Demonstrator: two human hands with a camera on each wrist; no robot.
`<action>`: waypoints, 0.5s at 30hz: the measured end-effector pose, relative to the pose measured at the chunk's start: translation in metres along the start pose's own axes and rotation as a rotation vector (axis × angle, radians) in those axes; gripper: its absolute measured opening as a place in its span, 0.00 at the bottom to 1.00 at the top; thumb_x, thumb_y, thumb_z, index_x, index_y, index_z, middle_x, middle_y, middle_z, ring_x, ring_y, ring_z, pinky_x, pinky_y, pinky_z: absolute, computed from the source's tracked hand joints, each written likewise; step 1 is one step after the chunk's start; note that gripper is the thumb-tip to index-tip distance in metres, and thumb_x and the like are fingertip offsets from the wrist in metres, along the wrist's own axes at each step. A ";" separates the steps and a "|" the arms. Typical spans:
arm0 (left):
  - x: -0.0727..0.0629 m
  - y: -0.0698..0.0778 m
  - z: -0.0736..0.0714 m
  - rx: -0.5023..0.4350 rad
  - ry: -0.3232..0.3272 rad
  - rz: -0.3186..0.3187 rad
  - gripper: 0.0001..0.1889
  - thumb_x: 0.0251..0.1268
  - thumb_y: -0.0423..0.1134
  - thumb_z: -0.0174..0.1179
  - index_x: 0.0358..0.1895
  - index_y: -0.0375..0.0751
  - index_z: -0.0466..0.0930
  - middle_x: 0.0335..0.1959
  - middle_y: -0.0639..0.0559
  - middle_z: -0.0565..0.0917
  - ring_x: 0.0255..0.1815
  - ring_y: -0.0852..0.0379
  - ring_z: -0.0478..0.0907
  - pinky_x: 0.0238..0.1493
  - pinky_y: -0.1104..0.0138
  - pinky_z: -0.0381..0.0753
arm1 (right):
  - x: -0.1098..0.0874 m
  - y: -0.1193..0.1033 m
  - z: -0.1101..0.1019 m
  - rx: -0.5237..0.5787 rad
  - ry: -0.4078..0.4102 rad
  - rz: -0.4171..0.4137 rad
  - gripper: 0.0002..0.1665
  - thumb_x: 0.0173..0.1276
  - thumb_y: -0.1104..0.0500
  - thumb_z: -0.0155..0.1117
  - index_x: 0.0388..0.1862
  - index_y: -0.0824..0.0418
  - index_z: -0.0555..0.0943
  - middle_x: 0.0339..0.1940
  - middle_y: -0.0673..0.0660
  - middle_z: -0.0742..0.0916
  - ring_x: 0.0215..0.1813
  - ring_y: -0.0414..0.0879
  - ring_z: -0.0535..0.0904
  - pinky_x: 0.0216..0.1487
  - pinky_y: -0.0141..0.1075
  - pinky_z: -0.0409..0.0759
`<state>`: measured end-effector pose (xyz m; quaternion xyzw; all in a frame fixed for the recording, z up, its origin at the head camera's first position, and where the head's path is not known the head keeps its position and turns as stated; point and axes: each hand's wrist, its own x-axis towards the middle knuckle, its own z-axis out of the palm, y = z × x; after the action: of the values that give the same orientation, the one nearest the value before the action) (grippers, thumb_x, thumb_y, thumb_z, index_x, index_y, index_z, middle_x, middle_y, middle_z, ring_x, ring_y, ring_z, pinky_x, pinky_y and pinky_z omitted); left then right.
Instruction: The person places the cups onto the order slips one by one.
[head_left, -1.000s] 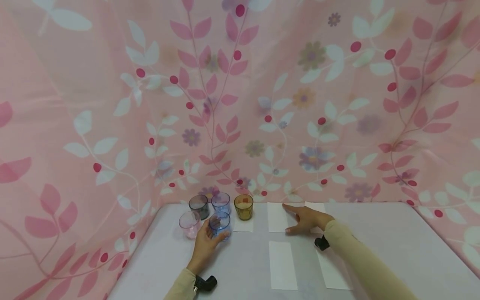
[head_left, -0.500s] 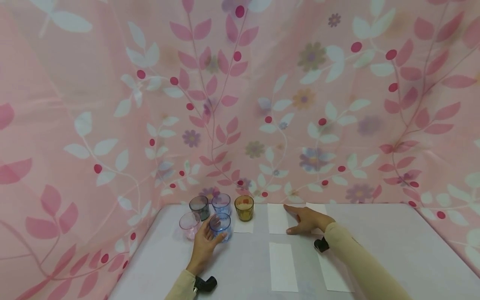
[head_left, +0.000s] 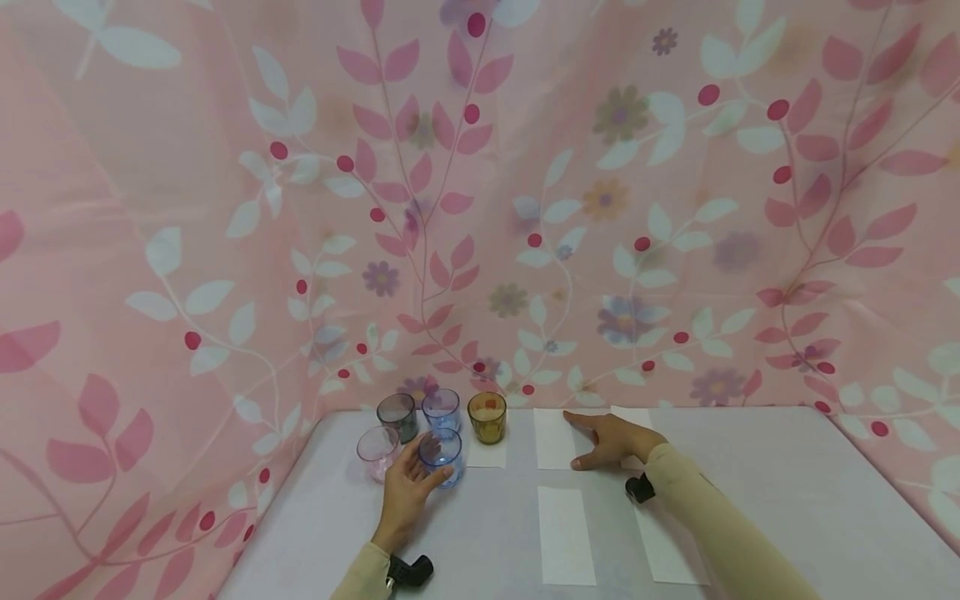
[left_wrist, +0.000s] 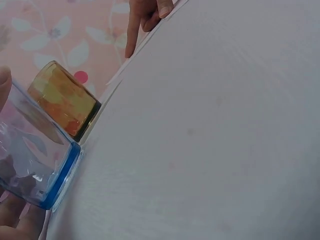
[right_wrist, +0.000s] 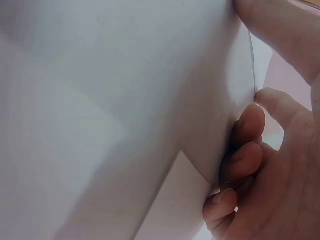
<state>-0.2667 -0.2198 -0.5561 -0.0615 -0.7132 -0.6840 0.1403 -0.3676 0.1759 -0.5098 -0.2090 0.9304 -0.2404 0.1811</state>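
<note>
My left hand (head_left: 405, 492) grips a clear blue glass (head_left: 450, 454), thumb on the near side and fingers round the far left. In the left wrist view the blue glass (left_wrist: 30, 155) stands upright close to the table, its thick base edge bright blue. Just beyond it, an amber glass (head_left: 488, 423) rests on a white paper sheet (head_left: 487, 457). My right hand (head_left: 615, 437) lies at another white sheet (head_left: 551, 446), index finger stretched along its far end and thumb on its near end. The other fingers (right_wrist: 247, 125) are loosely bent in the right wrist view.
Left of the held glass stand a pink glass (head_left: 375, 450), a dark grey glass (head_left: 397, 415) and a second bluish glass (head_left: 442, 407). More white sheets (head_left: 566, 537) lie nearer on the white table (head_left: 480, 550). A floral pink curtain (head_left: 480, 208) hangs behind.
</note>
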 end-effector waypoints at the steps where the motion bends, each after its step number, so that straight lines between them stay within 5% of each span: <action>1: 0.000 0.001 0.000 -0.003 0.007 0.000 0.41 0.59 0.25 0.76 0.76 0.30 0.69 0.72 0.30 0.77 0.76 0.35 0.73 0.72 0.67 0.77 | 0.000 0.000 0.000 -0.003 -0.001 0.001 0.63 0.59 0.37 0.83 0.88 0.44 0.58 0.38 0.53 0.75 0.46 0.48 0.73 0.55 0.48 0.76; 8: 0.000 0.006 0.000 -0.087 0.008 -0.021 0.39 0.59 0.23 0.75 0.75 0.26 0.70 0.68 0.26 0.79 0.72 0.36 0.77 0.64 0.72 0.82 | -0.002 -0.004 -0.003 -0.002 0.002 -0.002 0.62 0.59 0.39 0.83 0.87 0.45 0.60 0.40 0.55 0.78 0.48 0.48 0.74 0.56 0.49 0.76; 15: 0.000 0.016 0.002 -0.076 -0.023 -0.006 0.38 0.59 0.24 0.75 0.74 0.25 0.71 0.65 0.24 0.81 0.67 0.39 0.82 0.61 0.72 0.84 | 0.002 0.000 -0.002 -0.017 -0.012 -0.009 0.64 0.59 0.35 0.81 0.88 0.45 0.58 0.52 0.57 0.82 0.60 0.51 0.75 0.68 0.57 0.77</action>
<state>-0.2619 -0.2173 -0.5405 -0.0724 -0.6884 -0.7104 0.1274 -0.3704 0.1761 -0.5088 -0.2162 0.9304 -0.2319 0.1840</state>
